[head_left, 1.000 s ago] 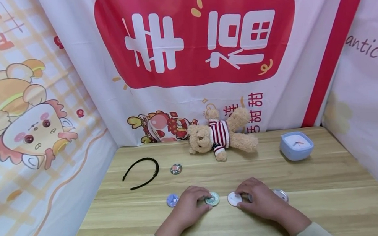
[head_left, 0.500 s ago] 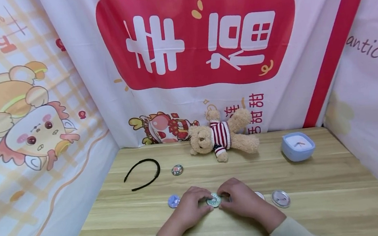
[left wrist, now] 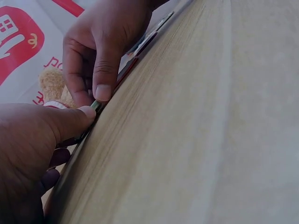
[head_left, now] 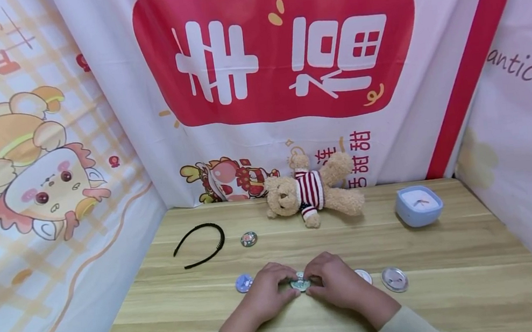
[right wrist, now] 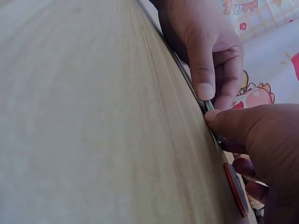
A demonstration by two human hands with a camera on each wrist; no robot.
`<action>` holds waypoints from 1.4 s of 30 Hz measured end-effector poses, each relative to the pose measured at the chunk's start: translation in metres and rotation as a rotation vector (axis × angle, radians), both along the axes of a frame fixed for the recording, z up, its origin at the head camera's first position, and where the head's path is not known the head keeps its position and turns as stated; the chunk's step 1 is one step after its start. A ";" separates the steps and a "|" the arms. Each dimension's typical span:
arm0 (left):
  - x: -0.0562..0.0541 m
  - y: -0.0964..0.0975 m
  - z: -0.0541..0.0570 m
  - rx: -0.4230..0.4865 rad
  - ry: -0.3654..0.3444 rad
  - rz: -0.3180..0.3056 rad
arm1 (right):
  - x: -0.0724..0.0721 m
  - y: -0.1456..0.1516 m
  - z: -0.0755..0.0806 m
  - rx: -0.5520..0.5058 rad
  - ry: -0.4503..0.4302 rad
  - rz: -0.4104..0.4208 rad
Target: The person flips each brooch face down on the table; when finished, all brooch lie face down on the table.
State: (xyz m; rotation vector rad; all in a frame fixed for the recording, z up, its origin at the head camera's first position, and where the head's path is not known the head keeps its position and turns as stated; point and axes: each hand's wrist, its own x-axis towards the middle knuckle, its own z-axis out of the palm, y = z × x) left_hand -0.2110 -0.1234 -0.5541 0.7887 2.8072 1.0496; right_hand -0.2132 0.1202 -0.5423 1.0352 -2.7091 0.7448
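In the head view, a round green pin badge [head_left: 300, 282] sits at the middle front of the table, between both hands. My left hand [head_left: 270, 291] pinches its left edge between thumb and fingers. From the opposite side my right hand [head_left: 333, 282] pinches the right edge. The wrist views show the badge edge-on, low against the wood, with both thumbs [left wrist: 103, 92] on its near side. A white round badge [head_left: 364, 276] lies just right of the right hand, partly hidden by it. Left of the left hand is a purple-blue badge [head_left: 244, 283].
A silver badge back with a pin [head_left: 395, 280] lies at the right. Farther back are a dark printed badge [head_left: 249, 238], a black headband [head_left: 223, 240], a teddy bear [head_left: 309, 189] in a striped top, and a pale blue clock [head_left: 418, 206]. Printed cloth [head_left: 112, 95] hangs around the table [head_left: 470, 253].
My right hand has left a white disc and moved left to the green badge, which both hands now hold. The badge's print looks slightly turned since half a second ago. The left hand stays put.
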 end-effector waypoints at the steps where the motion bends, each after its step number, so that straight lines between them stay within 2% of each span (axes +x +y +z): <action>1: 0.000 0.000 0.000 -0.001 0.007 -0.001 | 0.000 0.000 0.000 0.015 0.003 -0.003; 5: 0.002 0.000 0.001 0.010 0.027 0.009 | 0.001 0.001 0.002 0.049 0.031 -0.015; 8: 0.003 0.001 0.002 0.019 0.048 0.028 | 0.002 0.001 0.002 0.038 0.085 -0.032; 14: 0.003 0.002 0.002 0.011 0.134 0.050 | 0.003 0.000 0.001 0.014 0.170 -0.060; 18: 0.002 0.003 0.001 0.007 0.132 0.070 | 0.003 -0.001 0.002 -0.015 0.080 -0.084; 21: 0.002 0.004 0.001 0.018 0.103 0.076 | 0.003 -0.002 0.004 -0.043 -0.016 -0.112; 24: 0.002 0.006 0.000 0.046 0.067 0.078 | 0.003 -0.004 0.005 -0.054 -0.067 -0.123; 30: 0.002 0.007 0.001 0.071 0.043 0.093 | 0.004 -0.005 0.007 -0.046 -0.077 -0.126; 36: 0.004 0.006 0.003 0.028 0.040 0.090 | 0.004 -0.004 0.004 -0.048 -0.077 -0.127; 42: 0.005 0.004 0.001 0.006 0.059 0.068 | 0.002 -0.002 -0.001 -0.042 -0.034 -0.086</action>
